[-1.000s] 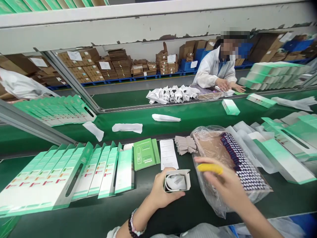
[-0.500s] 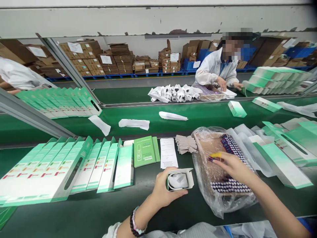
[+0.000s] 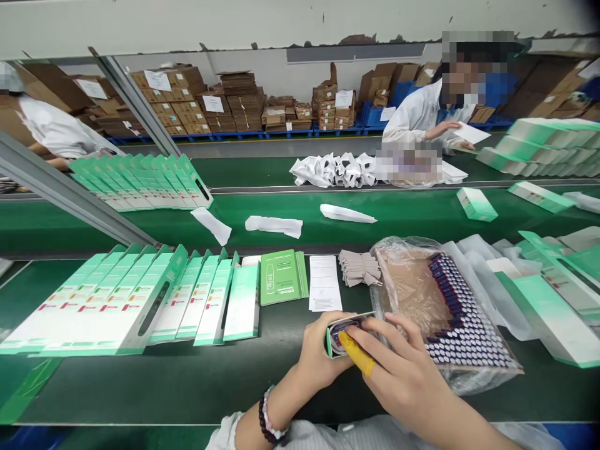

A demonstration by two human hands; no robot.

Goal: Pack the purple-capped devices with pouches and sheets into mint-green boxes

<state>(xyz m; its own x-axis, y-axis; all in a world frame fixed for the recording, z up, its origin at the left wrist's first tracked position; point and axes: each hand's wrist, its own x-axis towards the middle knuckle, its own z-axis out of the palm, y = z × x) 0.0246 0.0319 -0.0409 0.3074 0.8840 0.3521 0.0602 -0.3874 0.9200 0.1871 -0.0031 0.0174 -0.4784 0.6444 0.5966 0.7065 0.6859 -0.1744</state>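
We are gripping the small white cardboard box (image 3: pixel 350 318) in our left hand (image 3: pixel 316 359), fingers wrapped round it, its open mouth facing us just above the dark green bench (image 3: pixel 187 387). Our right hand (image 3: pixel 403 375), forefinger in a yellow rubber cot (image 3: pixel 357 354), is closing on the purple-capped cells (image 3: pixel 338 332) at that mouth. We are judging it best to be bracing the box square and pushing straight, sparing the flaps.

The right hand (image 3: pixel 405 375) returns to the small box (image 3: pixel 350 318)
It left the battery tray (image 3: pixel 469 331), centre right; dark cells now show inside.
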